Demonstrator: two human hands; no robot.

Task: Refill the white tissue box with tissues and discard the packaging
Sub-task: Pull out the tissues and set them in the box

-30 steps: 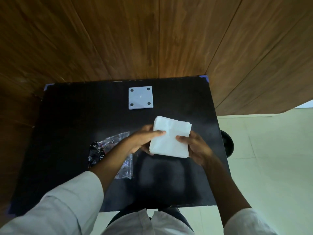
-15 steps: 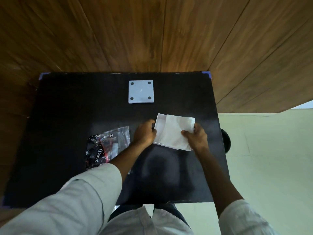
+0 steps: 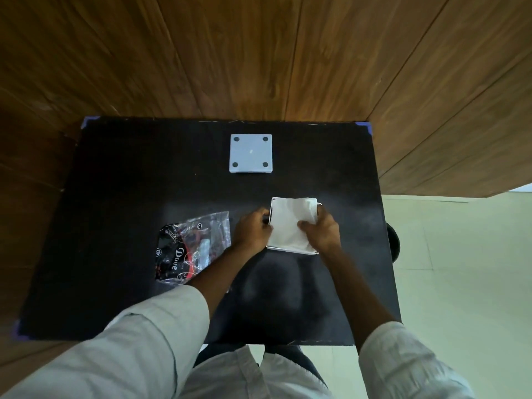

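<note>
Black table (image 3: 115,197) set against wood panelling carries the white tissue box (image 3: 290,249) right of centre, tissues (image 3: 288,223) seated inside. Left hand (image 3: 252,233) grips its left wall, fingers curled; right hand (image 3: 321,233) presses the stack, thumb on top. Empty packaging (image 3: 193,249) lies left, a square lid (image 3: 251,153) with 4 dots behind.

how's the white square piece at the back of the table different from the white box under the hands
The square piece lies flat and alone, with no hand on it; the white tissue box sits nearer, between the left hand and right hand. The piece shows four dark dots at its corners; the box is open-topped with a stack of tissues going in. Both are white, square, and on the black table.
</note>
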